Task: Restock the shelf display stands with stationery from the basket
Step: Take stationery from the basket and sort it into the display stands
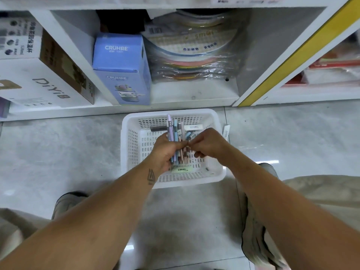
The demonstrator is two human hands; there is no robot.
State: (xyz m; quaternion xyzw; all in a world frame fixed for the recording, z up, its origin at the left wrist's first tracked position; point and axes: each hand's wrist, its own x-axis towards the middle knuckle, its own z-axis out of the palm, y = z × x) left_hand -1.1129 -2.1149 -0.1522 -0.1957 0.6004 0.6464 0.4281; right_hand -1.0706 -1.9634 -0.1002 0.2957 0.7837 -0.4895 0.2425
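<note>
A white plastic basket (132, 145) stands on the floor in front of the lowest shelf. My left hand (165, 152) grips a bundle of pastel pens (174, 131) above it, their tips pointing toward the shelf. My right hand (206, 143) is close beside the bundle on its right, fingers curled and pinching at a pen there. A green-labelled eraser (182, 169), a dark pen (157, 129) and a white eraser (194, 127) lie in the basket.
The white shelf (194, 98) holds a blue CRUHRE box (121, 69), wrapped round coloured pads (191, 55) and white DiYi boxes (44, 84). A white item (226, 131) lies on the tile floor right of the basket. My shoes flank the basket.
</note>
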